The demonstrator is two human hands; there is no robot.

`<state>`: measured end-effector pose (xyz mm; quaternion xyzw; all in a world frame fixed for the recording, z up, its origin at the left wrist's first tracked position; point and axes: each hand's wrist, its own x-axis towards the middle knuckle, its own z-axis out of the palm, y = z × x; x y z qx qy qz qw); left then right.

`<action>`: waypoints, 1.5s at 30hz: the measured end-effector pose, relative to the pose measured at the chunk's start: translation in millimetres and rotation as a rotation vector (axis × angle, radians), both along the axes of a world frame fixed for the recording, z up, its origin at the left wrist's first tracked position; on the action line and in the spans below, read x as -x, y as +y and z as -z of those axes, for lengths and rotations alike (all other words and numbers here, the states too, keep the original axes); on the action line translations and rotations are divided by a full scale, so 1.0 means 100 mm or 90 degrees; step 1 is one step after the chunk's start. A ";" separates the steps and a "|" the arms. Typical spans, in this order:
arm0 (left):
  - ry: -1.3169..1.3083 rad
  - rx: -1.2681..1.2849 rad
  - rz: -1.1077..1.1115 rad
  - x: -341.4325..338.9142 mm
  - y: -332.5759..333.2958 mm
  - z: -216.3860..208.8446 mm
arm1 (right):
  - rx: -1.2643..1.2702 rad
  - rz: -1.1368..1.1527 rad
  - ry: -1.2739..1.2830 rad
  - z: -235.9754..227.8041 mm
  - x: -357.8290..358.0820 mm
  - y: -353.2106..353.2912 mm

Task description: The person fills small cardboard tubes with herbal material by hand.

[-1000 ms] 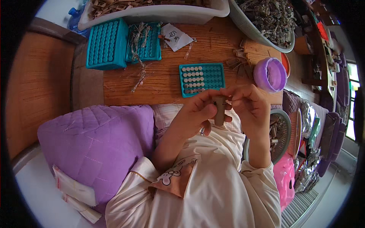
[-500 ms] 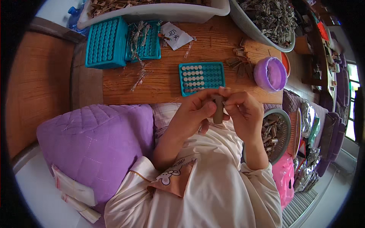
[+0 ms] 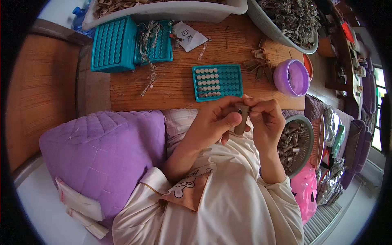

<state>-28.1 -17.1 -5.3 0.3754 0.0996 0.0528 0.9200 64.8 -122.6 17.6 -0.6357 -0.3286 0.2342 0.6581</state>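
My left hand (image 3: 218, 124) grips a small olive-brown tube-like piece (image 3: 241, 124) between thumb and fingers, in front of my chest by the table's near edge. It stands nearly upright, leaning a little, and a small dark spot shows near its top. My right hand (image 3: 267, 120) pinches at the upper right side of the same piece; its fingertips partly hide what they touch. Just beyond both hands lies a teal tray (image 3: 230, 81) with a grid of round cells, its left part filled with several rows of pale round pieces.
At the far left stand a stack of teal trays (image 3: 112, 45) and another tray under tangled silvery strips (image 3: 149, 38). A purple bowl (image 3: 292, 77) sits right, beside loose brown pieces (image 3: 259, 65). Large tubs (image 3: 163, 14) line the back. A grey basket (image 3: 308, 141) is beside my right arm.
The brown piece has tilted and shifted slightly right, with the dark spot near its top now showing. Both hands have turned a little with it.
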 end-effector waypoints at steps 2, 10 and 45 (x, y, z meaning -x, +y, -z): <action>0.000 -0.001 -0.017 0.01 0.00 -0.04 | -0.013 0.027 -0.036 -0.01 0.04 0.02; 0.035 -0.028 -0.017 -0.01 0.00 -0.03 | 0.019 -0.032 -0.006 0.02 -0.09 -0.02; -0.216 -0.918 -0.216 -0.29 -0.16 -0.24 | 0.337 -0.179 -0.339 -0.45 -0.32 -0.51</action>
